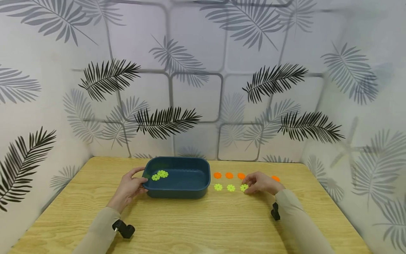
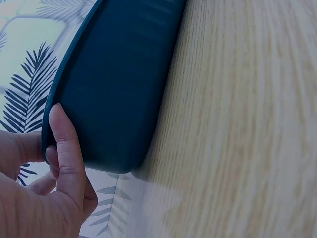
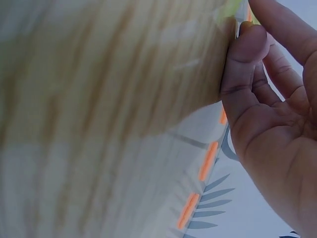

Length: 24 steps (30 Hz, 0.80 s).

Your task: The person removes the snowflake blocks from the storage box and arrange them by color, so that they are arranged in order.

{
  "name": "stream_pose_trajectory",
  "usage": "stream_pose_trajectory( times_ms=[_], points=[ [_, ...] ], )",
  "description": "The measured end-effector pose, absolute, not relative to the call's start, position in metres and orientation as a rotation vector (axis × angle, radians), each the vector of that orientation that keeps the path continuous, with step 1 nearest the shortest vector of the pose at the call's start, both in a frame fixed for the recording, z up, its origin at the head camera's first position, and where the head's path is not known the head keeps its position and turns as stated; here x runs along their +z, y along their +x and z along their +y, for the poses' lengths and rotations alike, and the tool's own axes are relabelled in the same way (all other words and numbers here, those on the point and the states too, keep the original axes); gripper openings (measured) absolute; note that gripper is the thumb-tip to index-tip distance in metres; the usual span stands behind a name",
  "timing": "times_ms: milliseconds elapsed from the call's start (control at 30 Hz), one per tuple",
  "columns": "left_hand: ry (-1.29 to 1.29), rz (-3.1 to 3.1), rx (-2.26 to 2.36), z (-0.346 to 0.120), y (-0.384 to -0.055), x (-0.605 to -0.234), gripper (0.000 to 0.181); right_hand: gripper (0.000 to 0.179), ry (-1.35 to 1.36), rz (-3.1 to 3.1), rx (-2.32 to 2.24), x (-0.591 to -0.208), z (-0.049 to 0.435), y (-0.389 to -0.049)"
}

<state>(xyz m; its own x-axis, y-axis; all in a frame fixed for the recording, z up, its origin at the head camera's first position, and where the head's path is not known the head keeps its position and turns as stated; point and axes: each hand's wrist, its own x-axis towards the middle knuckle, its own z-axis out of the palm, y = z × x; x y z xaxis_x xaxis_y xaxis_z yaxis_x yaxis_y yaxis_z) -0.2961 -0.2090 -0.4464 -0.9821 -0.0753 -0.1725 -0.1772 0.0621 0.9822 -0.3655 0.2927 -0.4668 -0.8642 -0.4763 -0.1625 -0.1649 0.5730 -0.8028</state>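
Note:
A dark blue rectangular basin (image 1: 177,194) stands on the table. My left hand (image 1: 128,188) grips its left rim, the thumb on the outer wall and other fingers over the edge, as the left wrist view shows. Several yellow-green flower-shaped pieces (image 1: 162,173) lie inside it at the left. Right of the basin, my right hand (image 1: 261,183) pinches a yellow-green flower piece (image 1: 244,187) at the table surface, at the right end of a short row. Two more flower pieces (image 1: 231,188) lie left of it. In the right wrist view the thumb and fingertips partly hide the piece.
Behind the flower row runs a row of flat orange pieces (image 1: 229,175), partly hidden by my right hand; another orange piece (image 1: 275,179) shows beyond it. The wood-grain table (image 1: 196,225) meets a leaf-patterned wall (image 1: 196,95) at the back and sides.

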Motion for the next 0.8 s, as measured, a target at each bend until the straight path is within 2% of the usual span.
stream_pose_trajectory(
  times_ms=[800],
  points=[
    [-0.282,2.224,2.084,-0.2071,-0.2986,-0.4470,0.058,0.030,-0.614,2.512,-1.079,-0.4671,0.2920,-0.3666]
  ],
)
